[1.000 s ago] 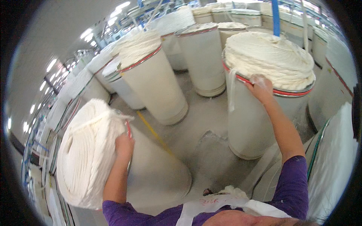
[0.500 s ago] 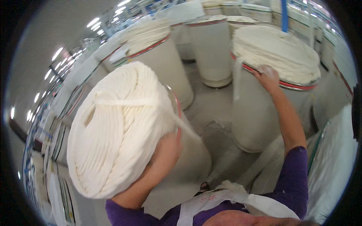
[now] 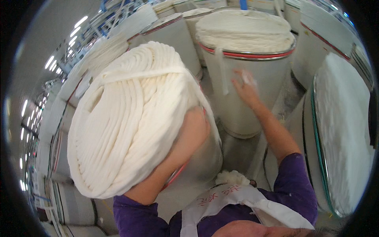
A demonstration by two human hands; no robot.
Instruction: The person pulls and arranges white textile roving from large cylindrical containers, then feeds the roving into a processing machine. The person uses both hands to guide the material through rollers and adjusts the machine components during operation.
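Observation:
A thick coiled mass of white fibre sliver (image 3: 130, 122) bulges high above a pale can (image 3: 203, 158) with a red-banded rim at the left. One strand crosses its top, and a hollow shows at its left. My left forearm lies along the mass's right side, and my left hand (image 3: 196, 124) is closed at the can's rim, its fingertips partly hidden. In front of a second full can (image 3: 262, 79), my right hand (image 3: 248, 87) is in the air with fingers apart. A whitish blurred patch shows on that hand. From this can's rim hangs a loose sliver end (image 3: 221, 73).
At the right stands another can with a green rim (image 3: 320, 146), heaped with white fibre (image 3: 343, 130). More filled cans (image 3: 173, 39) crowd the back and left. Grey floor (image 3: 235, 152) shows between the nearer cans. A blue post (image 3: 243, 4) rises behind.
My right hand has let go of the second can's red rim and dropped in front of its wall. The view has turned right, and my left hand sits farther up along the left can's rim.

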